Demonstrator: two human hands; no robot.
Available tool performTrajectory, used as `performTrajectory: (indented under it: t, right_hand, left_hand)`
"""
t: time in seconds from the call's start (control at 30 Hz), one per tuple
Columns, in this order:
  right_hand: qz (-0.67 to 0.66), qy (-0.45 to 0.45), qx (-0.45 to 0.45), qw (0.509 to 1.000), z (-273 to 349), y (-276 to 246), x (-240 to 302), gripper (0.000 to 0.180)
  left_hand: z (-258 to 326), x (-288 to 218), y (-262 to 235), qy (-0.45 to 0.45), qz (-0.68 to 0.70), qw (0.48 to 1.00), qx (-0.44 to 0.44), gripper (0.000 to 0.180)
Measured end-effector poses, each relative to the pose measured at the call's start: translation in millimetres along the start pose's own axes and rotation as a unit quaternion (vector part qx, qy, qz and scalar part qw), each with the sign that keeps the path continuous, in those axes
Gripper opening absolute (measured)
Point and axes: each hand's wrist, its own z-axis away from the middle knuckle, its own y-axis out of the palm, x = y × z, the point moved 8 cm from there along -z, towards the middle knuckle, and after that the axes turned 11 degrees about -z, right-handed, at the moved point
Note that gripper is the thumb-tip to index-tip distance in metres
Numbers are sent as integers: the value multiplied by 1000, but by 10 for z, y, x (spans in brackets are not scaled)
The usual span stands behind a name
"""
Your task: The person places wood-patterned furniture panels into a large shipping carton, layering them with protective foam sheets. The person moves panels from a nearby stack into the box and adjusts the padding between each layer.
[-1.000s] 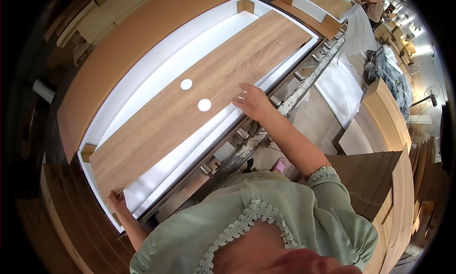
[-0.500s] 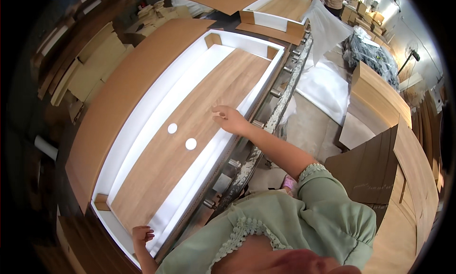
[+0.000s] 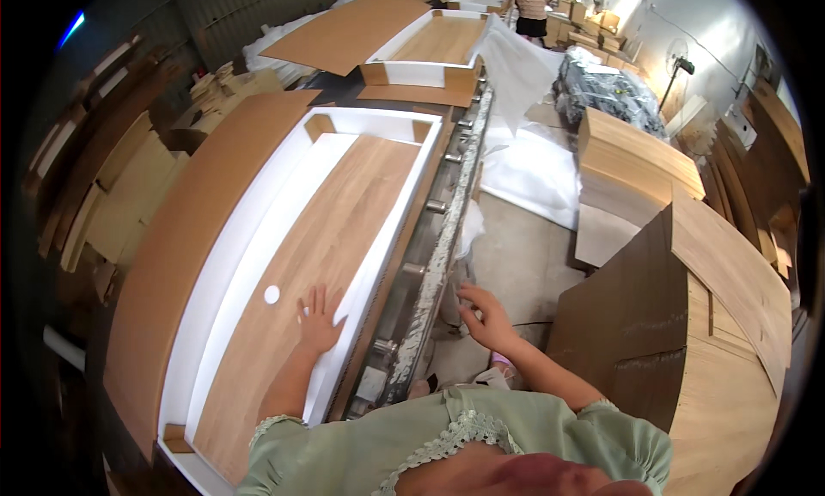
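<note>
A long wood-grain panel (image 3: 339, 217) lies in an open cardboard carton lined with white foam (image 3: 228, 277). One round white spot (image 3: 271, 295) shows on the panel. With fingers spread, my left hand (image 3: 320, 326) rests on or just over the panel's near side; exact contact is hard to tell. A second round spot is no longer visible, and my left hand covers that area. My right hand (image 3: 488, 322) hangs over the floor beside the roller conveyor (image 3: 436, 206), its fingers loosely bent and apart, with nothing visible in them.
The carton's wide brown flap (image 3: 202, 208) lies out to the left. Another lined carton (image 3: 421, 70) stands farther up the conveyor. Wood panels and a large cardboard box (image 3: 623, 311) stand at the right. White foam sheeting (image 3: 533, 165) lies on the floor. A person (image 3: 528, 6) stands far back.
My left hand has moved from the carton's near end up over the panel's middle. My right hand has left the panel and swung right, off the carton. The view has shifted too.
</note>
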Motion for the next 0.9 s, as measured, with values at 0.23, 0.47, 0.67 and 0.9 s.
performTrajectory:
  t: [0.23, 0.47, 0.67, 0.9]
  right_hand:
    - [150, 346, -79, 923, 1748, -1132, -1317, 26]
    - [205, 348, 88, 911, 2450, -916, -1377, 30]
    - [239, 422, 116, 867, 2733, -1215, -1534, 29]
    - [260, 432, 167, 847, 2527, -1420, -1835, 29]
  left_hand:
    - [-206, 72, 70, -137, 41, 989, 26, 55]
    - [-447, 189, 33, -195, 87, 974, 72, 54]
    - [-1205, -349, -534, -138, 448, 883, -3, 45]
    - [-1656, -1147, -1098, -23, 270, 962, -40, 57]
